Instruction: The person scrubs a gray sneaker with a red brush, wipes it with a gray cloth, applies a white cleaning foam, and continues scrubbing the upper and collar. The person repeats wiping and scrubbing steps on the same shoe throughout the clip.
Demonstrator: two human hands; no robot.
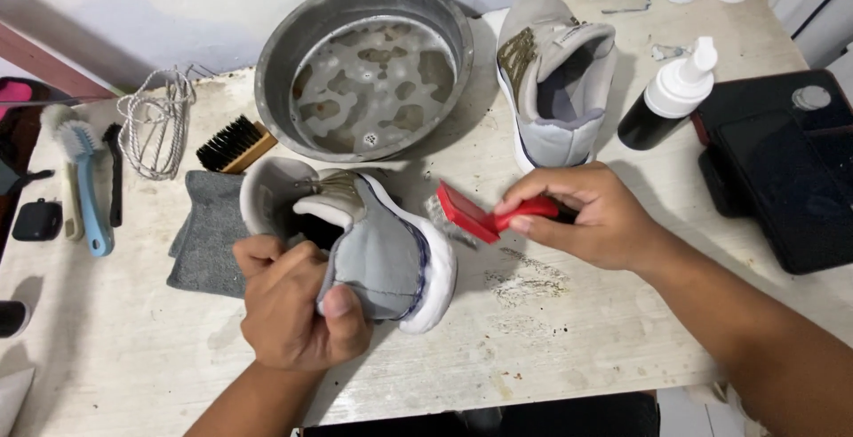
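Head view: your left hand (298, 308) grips the grey shoe (369, 246) tipped on its side, turning the white sole toward your right hand (586, 215), which pinches a red brush (484, 215) just beside that sole.

Red brush (484, 215) bristles blurred (handle hidden by fingers (542, 190)).

left hand (298, 308) grips grey shoe (378, 246) | right hand (591, 215) holds red brush (484, 215) beside sole | metal basin (364, 68) behind
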